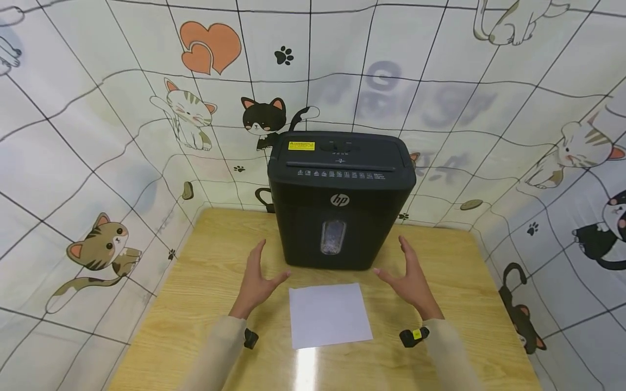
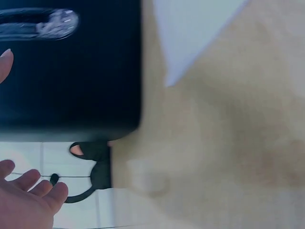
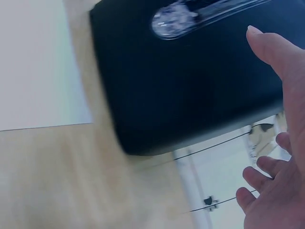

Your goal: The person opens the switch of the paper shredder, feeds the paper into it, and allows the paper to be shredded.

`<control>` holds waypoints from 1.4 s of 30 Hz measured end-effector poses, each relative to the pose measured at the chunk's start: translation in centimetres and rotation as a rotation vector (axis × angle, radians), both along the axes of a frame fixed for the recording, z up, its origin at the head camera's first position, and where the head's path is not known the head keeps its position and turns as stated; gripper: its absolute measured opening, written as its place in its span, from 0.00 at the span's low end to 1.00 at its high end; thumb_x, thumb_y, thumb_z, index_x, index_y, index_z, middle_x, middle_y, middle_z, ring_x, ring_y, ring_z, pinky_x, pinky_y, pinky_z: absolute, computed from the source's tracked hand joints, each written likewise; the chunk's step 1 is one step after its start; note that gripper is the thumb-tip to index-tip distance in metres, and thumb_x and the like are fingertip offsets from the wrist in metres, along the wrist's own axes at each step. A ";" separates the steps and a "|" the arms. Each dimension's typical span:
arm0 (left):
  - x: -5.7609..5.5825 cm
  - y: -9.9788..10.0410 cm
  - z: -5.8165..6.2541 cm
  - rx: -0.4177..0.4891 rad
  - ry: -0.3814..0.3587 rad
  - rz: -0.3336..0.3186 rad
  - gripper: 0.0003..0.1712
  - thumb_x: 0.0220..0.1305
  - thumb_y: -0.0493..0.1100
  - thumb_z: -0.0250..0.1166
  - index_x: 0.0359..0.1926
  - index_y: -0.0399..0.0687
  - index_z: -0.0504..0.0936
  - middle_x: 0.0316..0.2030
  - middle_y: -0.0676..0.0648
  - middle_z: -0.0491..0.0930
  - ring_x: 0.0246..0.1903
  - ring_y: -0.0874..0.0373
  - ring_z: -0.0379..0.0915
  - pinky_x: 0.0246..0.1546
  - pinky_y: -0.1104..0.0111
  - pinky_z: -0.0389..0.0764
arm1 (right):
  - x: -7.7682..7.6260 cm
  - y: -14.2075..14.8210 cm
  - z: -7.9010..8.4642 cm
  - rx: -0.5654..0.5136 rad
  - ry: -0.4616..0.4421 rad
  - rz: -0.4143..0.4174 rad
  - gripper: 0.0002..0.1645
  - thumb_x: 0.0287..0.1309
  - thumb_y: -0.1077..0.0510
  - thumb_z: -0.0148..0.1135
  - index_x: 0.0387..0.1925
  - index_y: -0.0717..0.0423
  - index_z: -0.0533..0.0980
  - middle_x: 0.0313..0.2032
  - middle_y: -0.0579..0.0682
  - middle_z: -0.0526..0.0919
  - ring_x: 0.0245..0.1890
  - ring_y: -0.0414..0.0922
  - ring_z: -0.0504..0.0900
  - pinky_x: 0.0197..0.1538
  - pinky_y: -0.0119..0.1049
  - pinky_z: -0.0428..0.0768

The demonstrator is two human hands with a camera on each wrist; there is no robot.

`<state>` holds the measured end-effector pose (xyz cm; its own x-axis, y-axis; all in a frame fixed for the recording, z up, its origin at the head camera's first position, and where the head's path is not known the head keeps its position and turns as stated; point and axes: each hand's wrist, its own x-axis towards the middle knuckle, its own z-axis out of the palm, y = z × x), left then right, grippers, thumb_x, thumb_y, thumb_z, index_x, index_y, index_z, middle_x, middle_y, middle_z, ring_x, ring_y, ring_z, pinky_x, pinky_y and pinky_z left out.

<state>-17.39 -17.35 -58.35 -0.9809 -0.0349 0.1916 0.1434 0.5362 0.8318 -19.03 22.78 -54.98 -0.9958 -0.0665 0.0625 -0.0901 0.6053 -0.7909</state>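
Note:
A black HP paper shredder (image 1: 308,222) stands upright at the back of the table, with shredded bits showing in its front window (image 1: 333,237). In front of it a white sheet of paper (image 1: 330,316) lies flat. My left hand (image 1: 259,282) hovers at the shredder's lower left, thumb and fingers spread, holding nothing. On the other side my right hand (image 1: 408,279) mirrors it, fingers spread near the lower right corner. Both wrist views show the hands beside the shredder body (image 2: 86,86), with a gap between the fingers and its sides.
The wooden table (image 1: 195,304) meets cloth walls (image 1: 122,179) printed with cats and grid lines at the back and both sides. The shredder's top has a feed slot (image 1: 339,166) and a yellow label (image 1: 301,145). A bright reflection lies on the table below the paper.

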 end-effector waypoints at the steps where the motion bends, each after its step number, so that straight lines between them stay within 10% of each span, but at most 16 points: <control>1: 0.2 0.2 -0.5 -0.009 -0.014 -0.011 0.60 0.45 0.62 0.72 0.73 0.61 0.46 0.71 0.52 0.48 0.70 0.49 0.45 0.63 0.46 0.57 | 0.2 -0.1 -0.5 0.001 -0.006 0.004 0.63 0.44 0.33 0.69 0.72 0.32 0.38 0.73 0.44 0.43 0.72 0.54 0.48 0.61 0.67 0.55; 11: 1.5 1.9 -4.7 -0.170 -0.032 -0.144 0.55 0.44 0.65 0.71 0.68 0.47 0.60 0.67 0.47 0.59 0.66 0.48 0.56 0.61 0.50 0.64 | 1.6 -2.4 -4.9 0.048 -0.066 0.078 0.59 0.44 0.31 0.66 0.71 0.47 0.52 0.71 0.52 0.53 0.70 0.57 0.53 0.63 0.62 0.58; 22: 2.9 4.1 -6.7 -0.306 -0.015 -0.246 0.39 0.47 0.51 0.74 0.58 0.42 0.71 0.61 0.43 0.66 0.62 0.48 0.62 0.59 0.56 0.68 | 3.0 -5.4 -9.1 0.169 0.032 0.225 0.47 0.42 0.42 0.74 0.63 0.55 0.67 0.66 0.52 0.65 0.67 0.53 0.61 0.66 0.53 0.60; 42: 4.1 4.7 -6.2 -0.533 0.068 -0.251 0.29 0.47 0.50 0.73 0.49 0.39 0.81 0.56 0.39 0.75 0.60 0.43 0.67 0.57 0.56 0.69 | 4.5 -6.2 -10.7 0.242 0.045 0.188 0.41 0.46 0.48 0.72 0.62 0.54 0.69 0.68 0.51 0.63 0.68 0.53 0.59 0.65 0.53 0.60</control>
